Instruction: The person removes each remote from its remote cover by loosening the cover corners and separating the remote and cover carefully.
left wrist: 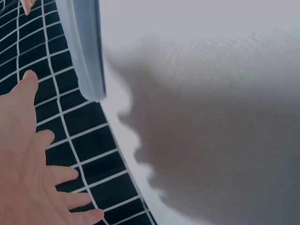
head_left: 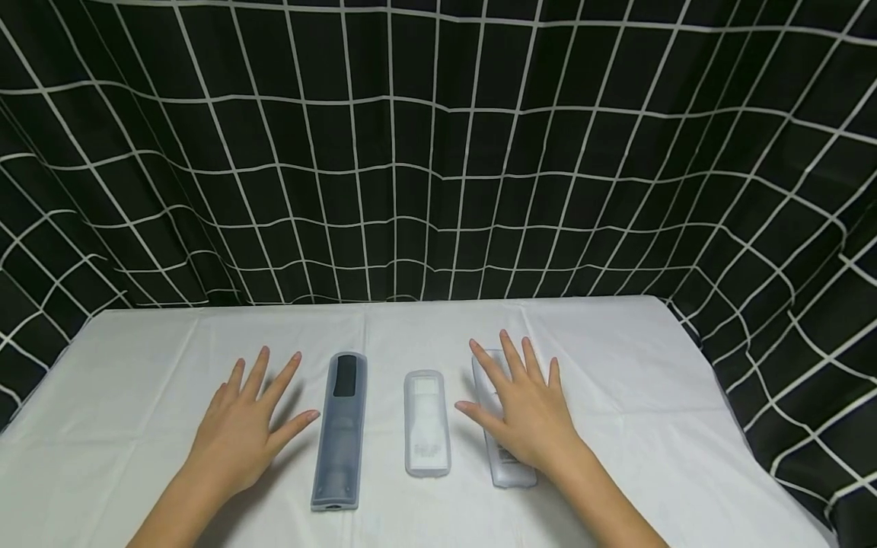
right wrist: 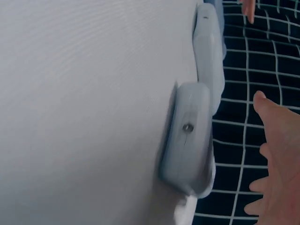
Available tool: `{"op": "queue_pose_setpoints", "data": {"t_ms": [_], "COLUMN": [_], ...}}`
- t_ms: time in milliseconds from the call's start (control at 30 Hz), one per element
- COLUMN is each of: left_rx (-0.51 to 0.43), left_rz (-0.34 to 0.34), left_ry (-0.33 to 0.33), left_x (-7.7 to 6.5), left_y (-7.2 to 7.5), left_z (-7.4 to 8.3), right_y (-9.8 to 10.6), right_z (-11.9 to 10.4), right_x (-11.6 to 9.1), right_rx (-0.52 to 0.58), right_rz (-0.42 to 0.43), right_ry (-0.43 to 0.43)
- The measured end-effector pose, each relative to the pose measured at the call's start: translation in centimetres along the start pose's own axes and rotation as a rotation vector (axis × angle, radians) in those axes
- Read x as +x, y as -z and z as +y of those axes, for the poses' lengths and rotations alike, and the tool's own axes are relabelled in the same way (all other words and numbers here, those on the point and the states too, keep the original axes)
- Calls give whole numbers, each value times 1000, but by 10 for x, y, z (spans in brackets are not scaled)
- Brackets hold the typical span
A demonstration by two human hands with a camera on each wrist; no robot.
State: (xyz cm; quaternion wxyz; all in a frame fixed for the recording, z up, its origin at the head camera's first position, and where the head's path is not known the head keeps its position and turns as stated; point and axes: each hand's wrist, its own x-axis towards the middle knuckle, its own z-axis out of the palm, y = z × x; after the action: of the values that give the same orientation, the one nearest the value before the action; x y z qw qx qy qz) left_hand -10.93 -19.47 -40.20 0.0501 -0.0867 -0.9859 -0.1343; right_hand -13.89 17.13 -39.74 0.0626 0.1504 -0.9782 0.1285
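Observation:
Three remote controls in translucent covers lie on a white cloth. The left one [head_left: 339, 449] is long and bluish grey, with a dark patch at its far end. A shorter white remote control [head_left: 427, 426] lies in the middle. My right hand [head_left: 530, 415], its fingers spread, hovers over the third remote control [head_left: 515, 478] and hides much of it; in the right wrist view that cover's rounded end [right wrist: 187, 133] shows a small hole. To the left of the long remote control, my left hand [head_left: 236, 438] hangs above the cloth with fingers spread, holding nothing.
The white cloth [head_left: 637, 365] covers the table up to its far edge. A black curtain with a white grid [head_left: 411, 137] hangs behind the table and along both sides.

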Motion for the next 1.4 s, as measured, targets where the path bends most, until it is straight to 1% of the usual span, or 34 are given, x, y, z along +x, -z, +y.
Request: {"op": "queue_pose_setpoints", "data": {"t_ms": [233, 433, 667, 800, 1033, 1200, 1400], "left_rx": [-13, -28, -71, -79, -100, -138, -189], "left_rz": [21, 6, -5, -9, -7, -7, 3], "left_ry": [-21, -6, -7, -5, -2, 2, -18], "left_x": [2, 1, 1, 2, 4, 5, 5], "left_y": [-3, -3, -3, -3, -4, -4, -7], "left_z": [2, 3, 5, 7, 7, 6, 7], "right_y": [-3, -6, -8, -9, -11, -12, -12], "right_z": [-13, -23, -34, -39, -46, -52, -61], "right_x": [9, 16, 20, 22, 24, 26, 28], "right_rx": [29, 52, 49, 58, 96, 144, 209], "right_rz": [-1, 5, -4, -9, -8, -14, -20], "right_ry": [34, 69, 74, 73, 83, 91, 87]}}
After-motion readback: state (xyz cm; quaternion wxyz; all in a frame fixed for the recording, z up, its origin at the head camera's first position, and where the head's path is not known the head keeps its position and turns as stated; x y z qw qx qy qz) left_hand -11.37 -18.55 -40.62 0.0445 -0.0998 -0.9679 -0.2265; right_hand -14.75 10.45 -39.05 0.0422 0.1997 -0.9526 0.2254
